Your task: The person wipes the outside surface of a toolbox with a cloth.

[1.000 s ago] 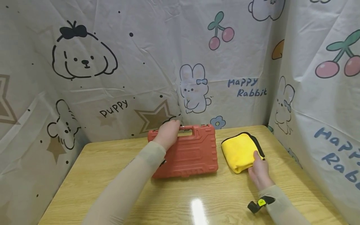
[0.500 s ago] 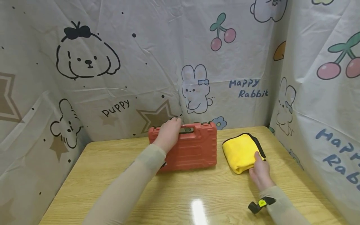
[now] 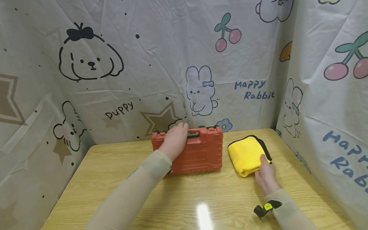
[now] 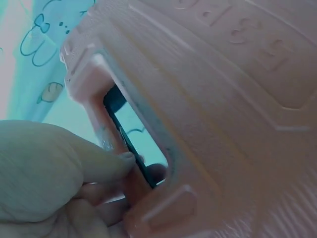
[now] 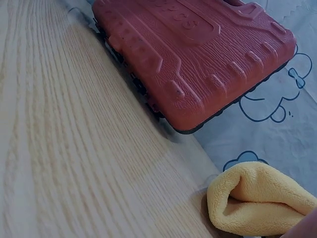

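Observation:
A red plastic tool case point(image 3: 204, 155) stands on its long edge near the back of the table, handle side up. My left hand point(image 3: 175, 140) grips the left part of its handle. In the left wrist view the thumb point(image 4: 111, 166) presses on the handle bar point(image 4: 101, 129), with fingertips showing through the opening. To the right of the case lies a folded yellow towel point(image 3: 245, 155) with black edging. My right hand point(image 3: 265, 177) pinches its near right corner, thumb on top and fingers beneath. The towel's fold point(image 5: 252, 198) shows in the right wrist view; that hand is mostly cut off there.
The wooden table point(image 3: 115, 179) ends at a printed cloth backdrop point(image 3: 161, 64) behind the case. More printed cloth point(image 3: 330, 105) hangs along the right side. A black strap with a small yellow-faced device point(image 3: 267, 207) sits on my right wrist.
The case's lower edge has moved back toward the backdrop, and the case looks more upright. My left hand has shifted slightly right on the handle. The towel and right hand have stayed put.

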Action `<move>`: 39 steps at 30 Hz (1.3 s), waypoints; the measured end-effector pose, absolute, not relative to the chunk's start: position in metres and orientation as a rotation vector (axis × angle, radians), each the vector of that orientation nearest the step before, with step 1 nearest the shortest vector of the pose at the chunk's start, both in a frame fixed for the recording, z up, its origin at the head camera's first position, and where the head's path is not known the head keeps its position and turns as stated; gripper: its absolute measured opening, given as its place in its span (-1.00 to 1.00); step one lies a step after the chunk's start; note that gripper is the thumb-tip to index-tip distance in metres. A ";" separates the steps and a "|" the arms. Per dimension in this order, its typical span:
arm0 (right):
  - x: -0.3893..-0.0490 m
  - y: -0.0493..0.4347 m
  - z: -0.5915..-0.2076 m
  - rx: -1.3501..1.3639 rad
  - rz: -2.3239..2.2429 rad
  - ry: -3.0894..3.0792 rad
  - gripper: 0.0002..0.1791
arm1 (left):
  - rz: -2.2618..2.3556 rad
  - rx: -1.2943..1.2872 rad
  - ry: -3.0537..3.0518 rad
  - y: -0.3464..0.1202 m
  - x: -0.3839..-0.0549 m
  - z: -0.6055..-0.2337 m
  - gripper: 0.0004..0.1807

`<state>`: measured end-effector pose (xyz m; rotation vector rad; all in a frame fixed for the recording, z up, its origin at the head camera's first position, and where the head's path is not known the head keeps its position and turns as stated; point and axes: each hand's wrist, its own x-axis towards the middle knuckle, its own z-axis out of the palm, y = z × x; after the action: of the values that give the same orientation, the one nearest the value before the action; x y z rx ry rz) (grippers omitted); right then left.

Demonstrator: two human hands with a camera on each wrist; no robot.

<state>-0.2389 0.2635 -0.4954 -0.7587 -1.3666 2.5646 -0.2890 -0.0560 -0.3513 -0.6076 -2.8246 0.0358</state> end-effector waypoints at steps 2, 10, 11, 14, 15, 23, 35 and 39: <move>-0.239 0.264 -0.495 -0.762 2.565 -1.370 -0.21 | 0.038 -0.623 -2.845 -0.053 -0.286 -0.350 -0.97; -0.238 0.264 -0.495 -0.765 2.572 -1.351 -0.20 | 0.143 -0.675 -2.822 -0.046 -0.281 -0.352 -0.93; -0.238 0.264 -0.495 -0.761 2.568 -1.359 -0.20 | 0.154 -0.682 -2.825 -0.046 -0.281 -0.352 -0.93; -0.239 0.264 -0.495 -0.759 2.571 -1.360 -0.20 | 0.140 -0.700 -2.844 -0.046 -0.280 -0.351 -0.94; -0.239 0.264 -0.495 -0.755 2.570 -1.368 -0.21 | 0.133 -0.709 -2.850 -0.046 -0.280 -0.350 -0.95; -0.240 0.263 -0.496 -0.769 2.562 -1.388 -0.20 | 0.072 -0.777 -2.894 -0.047 -0.281 -0.349 -0.75; -0.240 0.264 -0.496 -0.795 2.541 -1.393 -0.20 | -0.057 -0.785 -3.002 -0.047 -0.286 -0.345 -0.67; -0.241 0.264 -0.496 -0.800 2.551 -1.383 -0.20 | -0.084 -0.802 -2.993 -0.048 -0.287 -0.343 -0.67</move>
<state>-0.2406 0.2637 -0.4965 -0.7998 -1.3830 2.5506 -0.2870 -0.0485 -0.3429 -0.8022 -2.9926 -0.0836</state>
